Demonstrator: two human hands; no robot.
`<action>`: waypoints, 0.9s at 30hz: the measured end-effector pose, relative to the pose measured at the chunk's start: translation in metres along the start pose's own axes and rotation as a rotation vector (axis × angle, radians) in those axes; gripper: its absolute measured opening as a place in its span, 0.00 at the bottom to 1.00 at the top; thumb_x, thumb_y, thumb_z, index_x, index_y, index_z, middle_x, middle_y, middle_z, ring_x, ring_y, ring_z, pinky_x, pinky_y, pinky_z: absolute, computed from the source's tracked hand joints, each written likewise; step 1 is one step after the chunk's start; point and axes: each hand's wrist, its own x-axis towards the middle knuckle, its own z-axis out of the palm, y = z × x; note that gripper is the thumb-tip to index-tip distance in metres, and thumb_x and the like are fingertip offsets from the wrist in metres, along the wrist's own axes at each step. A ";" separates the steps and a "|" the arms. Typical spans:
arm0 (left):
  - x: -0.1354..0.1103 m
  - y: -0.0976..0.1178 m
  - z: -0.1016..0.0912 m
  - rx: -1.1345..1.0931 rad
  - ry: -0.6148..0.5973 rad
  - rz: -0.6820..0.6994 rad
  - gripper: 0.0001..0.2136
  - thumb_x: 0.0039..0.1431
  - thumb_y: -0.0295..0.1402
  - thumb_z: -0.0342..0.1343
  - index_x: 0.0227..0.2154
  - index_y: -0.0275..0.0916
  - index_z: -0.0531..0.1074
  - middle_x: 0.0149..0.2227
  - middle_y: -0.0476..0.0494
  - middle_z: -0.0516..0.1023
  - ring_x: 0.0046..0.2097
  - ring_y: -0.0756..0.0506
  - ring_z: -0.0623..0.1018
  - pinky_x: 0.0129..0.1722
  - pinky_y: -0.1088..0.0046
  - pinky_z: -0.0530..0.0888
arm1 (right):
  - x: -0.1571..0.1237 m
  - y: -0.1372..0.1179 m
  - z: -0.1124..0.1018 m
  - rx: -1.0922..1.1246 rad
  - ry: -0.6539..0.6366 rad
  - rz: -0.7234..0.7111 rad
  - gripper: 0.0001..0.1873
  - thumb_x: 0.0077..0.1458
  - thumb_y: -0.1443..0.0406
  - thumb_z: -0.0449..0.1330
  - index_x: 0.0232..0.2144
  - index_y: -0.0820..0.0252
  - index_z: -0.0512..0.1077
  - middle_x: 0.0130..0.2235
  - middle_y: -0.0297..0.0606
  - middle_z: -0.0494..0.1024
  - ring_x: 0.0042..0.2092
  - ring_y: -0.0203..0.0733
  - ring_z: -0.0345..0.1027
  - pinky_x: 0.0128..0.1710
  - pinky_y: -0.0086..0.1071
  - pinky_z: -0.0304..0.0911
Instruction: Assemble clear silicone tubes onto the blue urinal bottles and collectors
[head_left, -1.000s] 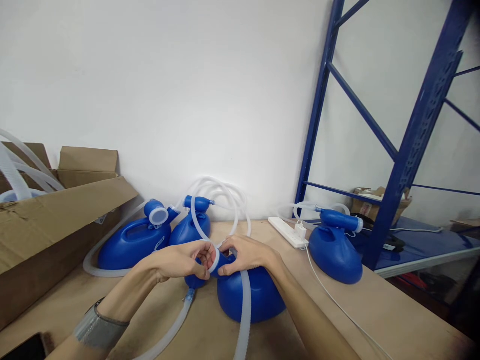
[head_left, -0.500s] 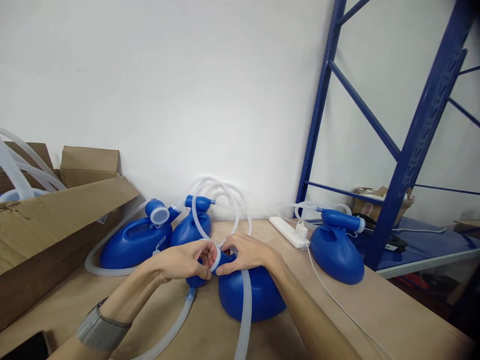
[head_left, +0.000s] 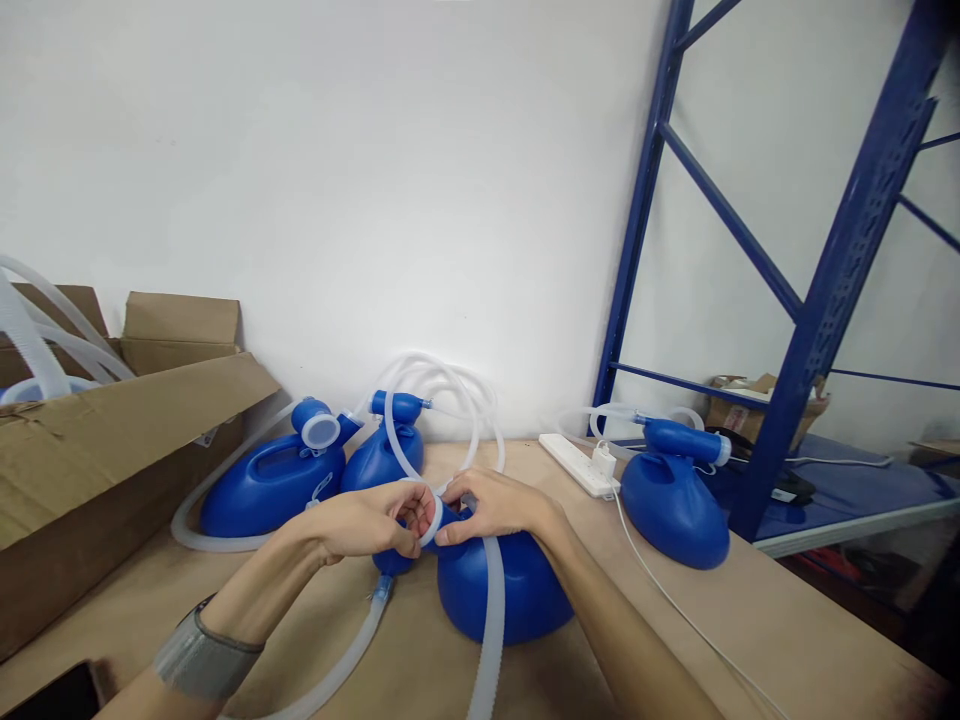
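1. The left hand [head_left: 371, 522], with a grey wristband [head_left: 210, 655] on its arm, has its grip closed on a whitish rim [head_left: 435, 522], fingers curled and thumb below.
2. The right hand [head_left: 495, 505] has its grip closed around the blue neck [head_left: 448, 530] just behind that rim, thumb on the near side.
3. Both hands meet at the near middle of the tabletop [head_left: 585, 570], above a blue plastic bottle [head_left: 502, 595]; the right hand hides whether neck and bottle are joined.
4. A translucent corrugated hose [head_left: 491, 620] hangs over the near face of this bottle, below the right hand.
5. Under the left hand sits a blue cup [head_left: 394, 563], partly hidden, with a clear connector [head_left: 382, 588] leading into a second hose [head_left: 337, 675] that runs towards the near left.
6. Farther left stands a handled blue bottle [head_left: 259, 490]; beside it, nearer the wall, is another blue bottle [head_left: 382, 458] with looped tubing [head_left: 420, 362].
7. At right, a fourth blue bottle [head_left: 675, 515] stands near a white power strip [head_left: 576, 466].
8. An open cardboard box [head_left: 135, 420] fills the far left, and a phone [head_left: 64, 695] lies near left.
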 end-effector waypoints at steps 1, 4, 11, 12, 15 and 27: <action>0.000 0.000 0.000 0.000 0.000 -0.002 0.14 0.39 0.27 0.57 0.33 0.41 0.67 0.34 0.52 0.69 0.38 0.48 0.66 0.38 0.71 0.62 | 0.000 0.000 0.000 0.006 -0.004 0.001 0.22 0.50 0.48 0.69 0.29 0.62 0.80 0.24 0.31 0.71 0.29 0.35 0.57 0.30 0.29 0.50; 0.000 0.000 0.001 -0.006 -0.003 0.009 0.14 0.39 0.27 0.58 0.33 0.41 0.67 0.34 0.53 0.69 0.38 0.48 0.66 0.39 0.71 0.62 | 0.000 0.002 0.000 0.024 -0.019 -0.006 0.21 0.51 0.48 0.68 0.30 0.62 0.80 0.26 0.31 0.72 0.29 0.35 0.59 0.30 0.29 0.52; 0.000 -0.005 0.000 -0.030 -0.011 0.012 0.14 0.39 0.27 0.57 0.34 0.41 0.67 0.34 0.52 0.69 0.38 0.48 0.66 0.39 0.71 0.63 | 0.000 0.004 -0.001 0.043 -0.043 0.002 0.21 0.54 0.48 0.67 0.35 0.61 0.81 0.27 0.31 0.74 0.30 0.35 0.60 0.31 0.28 0.54; 0.000 -0.005 0.000 -0.027 -0.008 0.015 0.14 0.40 0.27 0.57 0.34 0.41 0.67 0.34 0.52 0.69 0.38 0.48 0.66 0.39 0.71 0.63 | 0.000 0.004 -0.002 0.046 -0.048 0.001 0.21 0.54 0.48 0.67 0.35 0.60 0.81 0.28 0.31 0.74 0.30 0.35 0.60 0.31 0.28 0.54; 0.000 -0.005 -0.001 -0.026 -0.009 0.017 0.14 0.40 0.27 0.57 0.34 0.41 0.68 0.34 0.53 0.68 0.38 0.48 0.66 0.38 0.71 0.63 | -0.001 0.002 -0.003 0.054 -0.057 -0.006 0.21 0.53 0.48 0.67 0.36 0.60 0.81 0.29 0.30 0.75 0.30 0.35 0.60 0.31 0.28 0.54; 0.001 -0.003 -0.001 -0.013 -0.011 -0.003 0.14 0.39 0.28 0.58 0.33 0.42 0.68 0.34 0.53 0.68 0.38 0.47 0.66 0.38 0.71 0.62 | -0.002 -0.001 -0.003 0.042 -0.049 0.032 0.22 0.52 0.47 0.68 0.29 0.61 0.78 0.25 0.27 0.69 0.28 0.32 0.56 0.27 0.28 0.49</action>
